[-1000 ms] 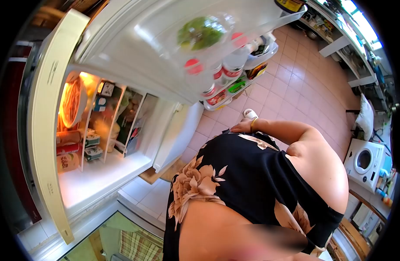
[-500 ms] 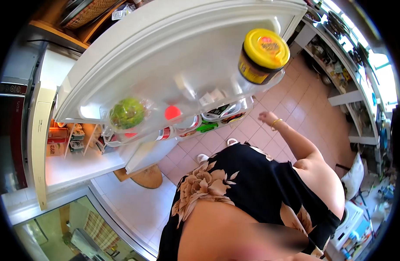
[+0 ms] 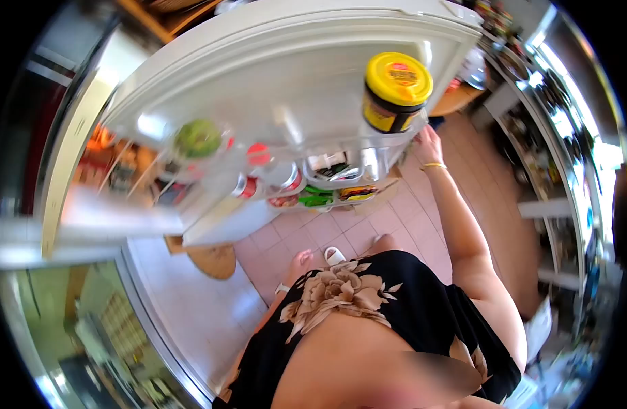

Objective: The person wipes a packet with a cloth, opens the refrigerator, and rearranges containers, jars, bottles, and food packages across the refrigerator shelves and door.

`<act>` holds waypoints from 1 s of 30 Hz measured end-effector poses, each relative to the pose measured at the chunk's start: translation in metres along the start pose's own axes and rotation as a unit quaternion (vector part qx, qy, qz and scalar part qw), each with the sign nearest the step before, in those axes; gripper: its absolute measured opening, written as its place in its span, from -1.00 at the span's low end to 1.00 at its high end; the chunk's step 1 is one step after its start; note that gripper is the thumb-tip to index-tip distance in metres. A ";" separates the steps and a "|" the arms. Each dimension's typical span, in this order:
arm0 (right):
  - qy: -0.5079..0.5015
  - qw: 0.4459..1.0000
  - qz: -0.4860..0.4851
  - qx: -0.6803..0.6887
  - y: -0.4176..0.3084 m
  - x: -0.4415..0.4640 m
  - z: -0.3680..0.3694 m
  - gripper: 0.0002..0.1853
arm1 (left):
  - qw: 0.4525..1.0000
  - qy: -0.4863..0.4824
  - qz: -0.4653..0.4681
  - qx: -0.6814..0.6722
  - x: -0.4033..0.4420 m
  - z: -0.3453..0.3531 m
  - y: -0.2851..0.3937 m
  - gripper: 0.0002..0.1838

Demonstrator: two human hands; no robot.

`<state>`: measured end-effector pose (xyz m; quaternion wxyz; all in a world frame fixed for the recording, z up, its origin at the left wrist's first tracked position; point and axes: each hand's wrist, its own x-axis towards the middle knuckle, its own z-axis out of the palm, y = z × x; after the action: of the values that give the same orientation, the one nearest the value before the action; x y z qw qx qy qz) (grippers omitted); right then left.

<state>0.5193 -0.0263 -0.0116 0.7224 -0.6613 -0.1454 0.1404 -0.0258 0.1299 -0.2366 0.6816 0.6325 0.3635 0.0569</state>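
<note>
My right hand [image 3: 429, 144], with a yellow bangle at the wrist, is raised at the outer edge of the open refrigerator door [image 3: 259, 88]. Its fingers look stretched upward close below the jar; whether they touch the door I cannot tell. A jar with a yellow lid [image 3: 399, 85] stands at the right end of the upper door shelf. My left hand [image 3: 302, 261] hangs low beside the floral dress, holding nothing, its fingers loosely apart. On that shelf's left sits a wrapped green item [image 3: 199, 140], and a red lid [image 3: 258, 154] shows near the middle.
Lower door shelves hold green packets [image 3: 316, 198] and other packages. The lit refrigerator interior [image 3: 123, 170] lies at left. A round brown mat or board [image 3: 213, 262] is on the floor below. Shelving with cookware [image 3: 525, 146] runs along the right. Pink tiles [image 3: 368, 221] cover the floor.
My right hand has moved up to the door's outer edge. My left hand has come into view beside the dress. The view has shifted, and the refrigerator interior is blurred.
</note>
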 end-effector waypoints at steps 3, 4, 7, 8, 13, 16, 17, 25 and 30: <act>-0.030 0.999 0.010 -0.022 0.000 0.001 -0.005 -0.59 | 0.997 0.006 -0.016 0.071 -0.021 0.006 0.001 -0.49; -0.040 0.999 -0.008 -0.028 -0.005 -0.002 -0.006 -0.63 | 0.997 0.026 0.045 0.063 -0.031 0.016 0.015 -0.55; -0.131 0.987 -0.038 -0.084 0.022 0.011 -0.018 -0.65 | 0.975 0.136 0.142 0.106 -0.068 0.051 0.074 -0.63; -0.148 0.987 -0.053 -0.041 0.003 -0.003 -0.018 -0.64 | 0.951 0.185 0.188 0.162 -0.081 0.070 0.124 -0.66; -0.179 0.948 -0.154 -0.212 -0.032 -0.020 -0.025 -0.54 | 0.821 0.372 0.367 0.229 -0.100 0.140 0.312 -0.54; -0.200 0.942 -0.091 -0.254 -0.038 -0.020 -0.033 -0.60 | 0.740 0.405 0.465 0.267 -0.097 0.187 0.412 -0.51; -0.213 0.934 -0.105 -0.267 -0.040 -0.025 -0.032 -0.63 | 0.725 0.407 0.486 0.269 -0.092 0.194 0.428 -0.52; -0.268 0.867 -0.170 -0.384 -0.040 -0.032 -0.036 -0.73 | 0.775 0.359 0.469 0.226 -0.088 0.256 0.398 -0.51; -0.263 0.880 -0.222 -0.326 -0.025 -0.023 -0.029 -0.77 | 0.817 0.339 0.419 0.204 -0.105 0.272 0.351 -0.52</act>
<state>0.5100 -0.0644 0.0100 0.4131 -0.7487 -0.5106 0.0899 0.1857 -0.0821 0.1073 0.2812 0.7890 0.2749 0.4721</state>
